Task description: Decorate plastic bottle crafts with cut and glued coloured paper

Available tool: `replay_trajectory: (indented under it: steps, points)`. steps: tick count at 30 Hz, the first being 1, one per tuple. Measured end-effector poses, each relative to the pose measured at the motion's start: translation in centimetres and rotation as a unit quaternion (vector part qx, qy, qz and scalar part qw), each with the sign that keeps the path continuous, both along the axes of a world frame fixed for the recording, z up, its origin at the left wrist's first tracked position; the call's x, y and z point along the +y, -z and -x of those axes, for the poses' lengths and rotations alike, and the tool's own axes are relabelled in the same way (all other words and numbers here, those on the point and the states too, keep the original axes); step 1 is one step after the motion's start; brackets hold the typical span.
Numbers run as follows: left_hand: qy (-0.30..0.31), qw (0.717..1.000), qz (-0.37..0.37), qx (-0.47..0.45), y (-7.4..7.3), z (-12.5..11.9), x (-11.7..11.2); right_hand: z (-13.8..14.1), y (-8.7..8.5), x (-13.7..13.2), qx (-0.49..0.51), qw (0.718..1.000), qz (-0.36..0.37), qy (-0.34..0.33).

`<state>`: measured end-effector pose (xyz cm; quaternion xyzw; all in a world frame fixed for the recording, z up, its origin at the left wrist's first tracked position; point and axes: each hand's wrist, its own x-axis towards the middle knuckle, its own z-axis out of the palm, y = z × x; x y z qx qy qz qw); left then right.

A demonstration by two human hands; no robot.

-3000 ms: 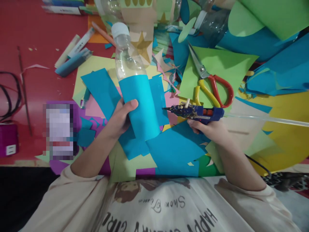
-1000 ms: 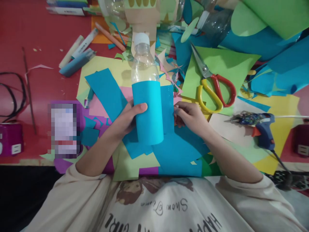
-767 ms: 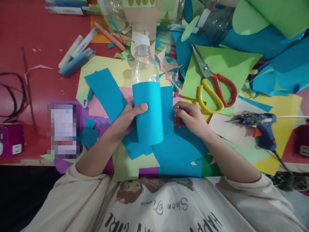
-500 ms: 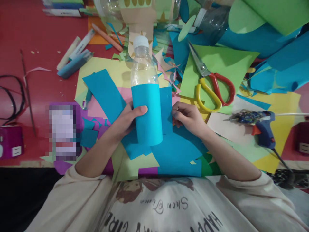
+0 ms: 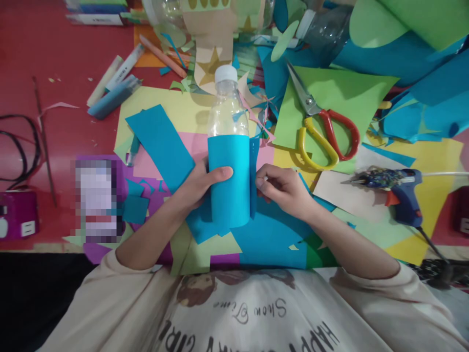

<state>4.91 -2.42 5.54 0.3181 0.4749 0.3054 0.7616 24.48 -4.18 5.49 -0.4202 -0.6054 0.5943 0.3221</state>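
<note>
A clear plastic bottle (image 5: 227, 110) with a white cap stands out in the middle, its body wrapped in a blue paper sheet (image 5: 229, 186). My left hand (image 5: 205, 183) grips it from the left, thumb pressed on the paper front and the other fingers hidden behind. Along the bottle's right side, the sheet's loose edge (image 5: 253, 181) sticks out, with shiny specks near its top. My right hand (image 5: 280, 188) is closed, thumb and forefinger pinched at that edge. Under the bottle lie cut blue paper pieces (image 5: 271, 239).
Scissors (image 5: 320, 120) with red and yellow handles lie on green paper (image 5: 351, 88). A blue glue gun (image 5: 401, 195) rests at the right on paper sheets. Left are markers (image 5: 113, 95) and a blurred phone (image 5: 97, 200). Another bottle (image 5: 324, 34) lies behind.
The bottle has shifted right and slightly towards me with my left hand. The loose paper flap has turned in closer to the bottle, my right hand following it slightly left.
</note>
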Motion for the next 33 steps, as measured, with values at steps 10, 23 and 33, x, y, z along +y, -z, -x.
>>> replay_trajectory:
  steps: [10, 23, 33]
  points:
    - [0.004, 1.000, 0.020, 0.011, -0.2, -0.1, -0.3, 0.2, 0.0, -0.4, -0.049, 0.998, -0.031, 0.006]
    - [-0.010, 0.999, 0.036, 0.000, 0.3, -0.1, -0.6, -0.6, 0.3, -0.3, -0.082, 0.991, -0.081, 0.067]
    - [0.012, 0.989, 0.099, -0.112, 0.5, -0.3, -0.6, -0.4, 2.2, -0.9, -0.138, 0.896, -0.416, 0.066]
